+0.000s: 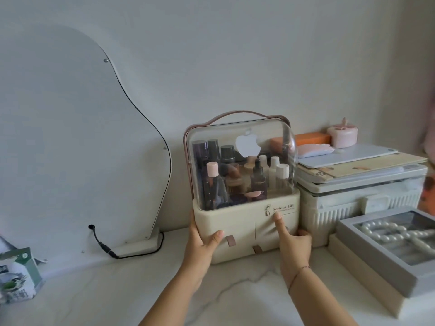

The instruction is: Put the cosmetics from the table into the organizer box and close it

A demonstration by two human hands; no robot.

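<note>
The cream organizer box (237, 220) stands on the white marble table against the wall, its clear domed lid (237, 137) down over the top compartment. Inside I see several bottles and jars, among them a dark dropper bottle (258, 178) and a pink-capped bottle (212, 182). My left hand (200, 245) grips the box's lower left corner, thumb on the front. My right hand (294, 243) holds the lower right side, thumb pressed up against the front near the printed logo. Two brown drawer tabs (230, 240) show on the base.
A curved mirror (70, 149) leans on the wall at left, its black cable (103, 245) plugged in. A green-and-white carton (17, 275) stands far left. Right of the box sit a ribbed storage bin (357, 198) stacked with flat items and a grey jewellery box (395, 250) with pearls.
</note>
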